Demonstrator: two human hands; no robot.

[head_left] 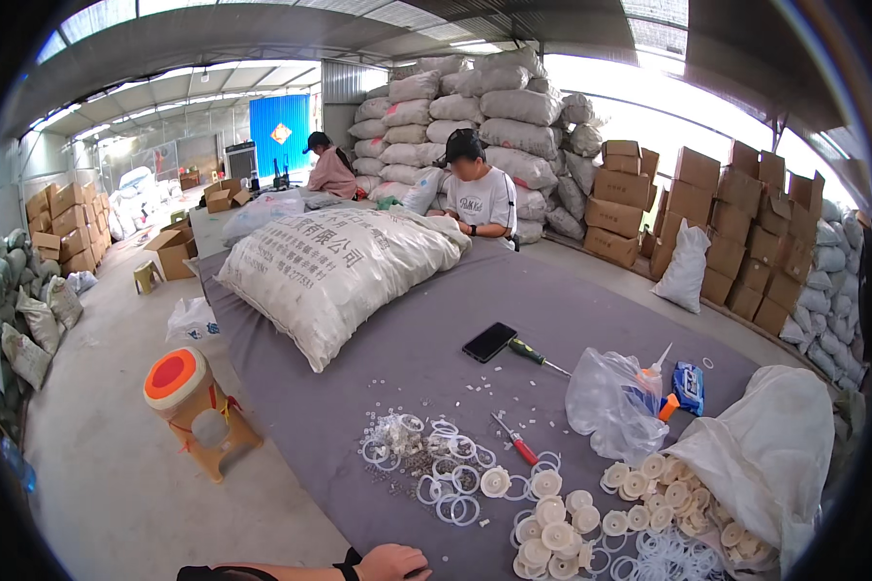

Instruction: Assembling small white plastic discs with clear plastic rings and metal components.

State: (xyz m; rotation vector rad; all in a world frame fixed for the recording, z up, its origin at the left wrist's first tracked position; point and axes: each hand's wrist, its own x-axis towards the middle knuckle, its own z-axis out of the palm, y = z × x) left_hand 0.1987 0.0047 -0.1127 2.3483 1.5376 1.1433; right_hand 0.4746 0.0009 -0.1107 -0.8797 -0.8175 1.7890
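My left hand point(393, 563) lies at the near edge of the grey-covered table point(358, 387), a black band on its wrist. It is partly cut off by the picture's lower edge, its fingers look curled, and I see nothing in it. Just to its right lie several white round plastic discs point(550, 524). Beyond it are clear plastic rings point(448, 476) mixed with small parts. A red-handled screwdriver point(519, 446) lies above the discs. My right hand is out of the picture.
An open white sack point(770, 450) spills discs at the right. Farther back lie a clear bag point(610, 399), blue packet point(688, 385), black phone point(489, 341), green-handled screwdriver point(534, 355) and a big woven sack point(329, 266). An orange-lidded bucket point(177, 380) stands on a stool. Two people point(480, 194) sit farther back.
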